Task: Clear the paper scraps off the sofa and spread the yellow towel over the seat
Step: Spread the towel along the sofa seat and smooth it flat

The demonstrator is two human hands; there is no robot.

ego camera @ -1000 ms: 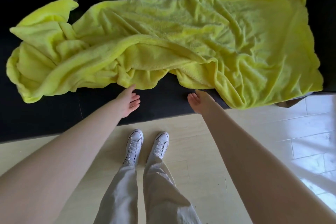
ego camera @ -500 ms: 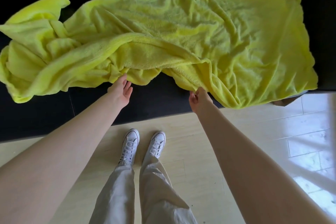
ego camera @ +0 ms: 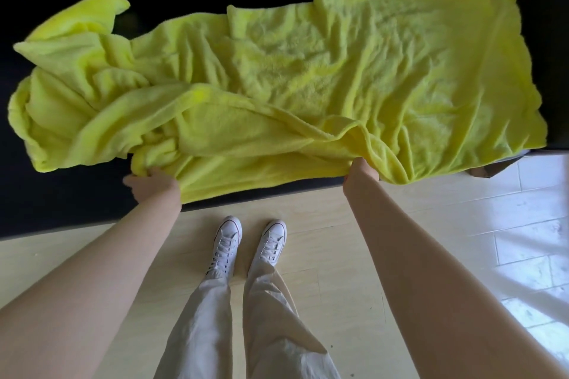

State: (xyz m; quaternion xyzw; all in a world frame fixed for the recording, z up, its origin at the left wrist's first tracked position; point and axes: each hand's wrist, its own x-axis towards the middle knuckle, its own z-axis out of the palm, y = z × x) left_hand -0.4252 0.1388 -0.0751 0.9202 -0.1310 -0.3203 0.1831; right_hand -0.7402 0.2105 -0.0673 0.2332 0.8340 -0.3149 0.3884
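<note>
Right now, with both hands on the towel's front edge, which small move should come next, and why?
Probably slide the left hand leftward along the edge. Both hands grip the towel; its right half lies fairly flat, but the left end is bunched, leaving the sofa bare there. The right hand can hold.

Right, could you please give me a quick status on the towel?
Left hand and right hand both gripping yellow towel's near edge. Towel's left end bunched on black sofa. No paper scraps visible.
</note>
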